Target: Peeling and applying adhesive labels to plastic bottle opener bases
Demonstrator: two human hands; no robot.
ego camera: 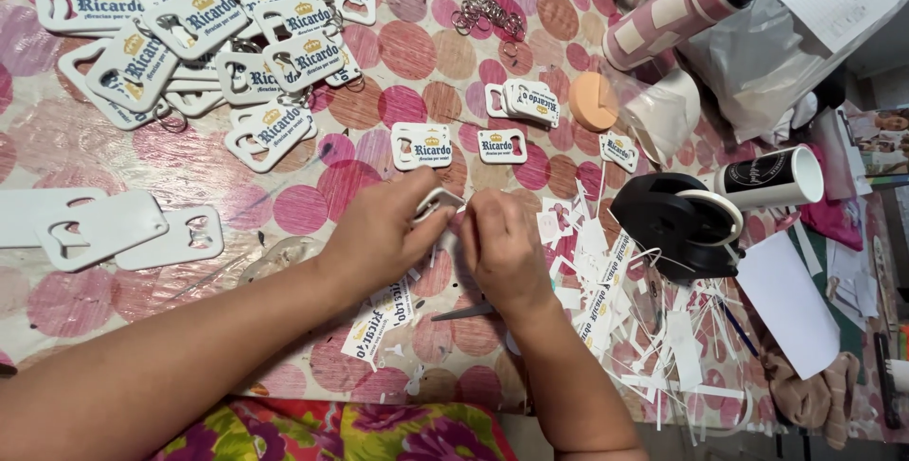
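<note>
My left hand [379, 234] grips a small white plastic bottle-opener tag [437, 202] just above the table. My right hand [502, 243] pinches at the same tag's right edge with its fingertips, so both hands meet on it. Under my wrists lie printed sticker labels [379, 319] and thin white paper scraps [663, 347]. A few labelled tags [421, 146] lie flat just beyond my hands.
A heap of labelled tags [189, 35] fills the far left; blank white tags [104, 229] lie at the left edge. Key rings [488, 14], an orange round sponge [592, 101], a black tape dispenser [677, 224], a black-and-white cup [772, 177] and a pink tube [677, 7] lie to the right.
</note>
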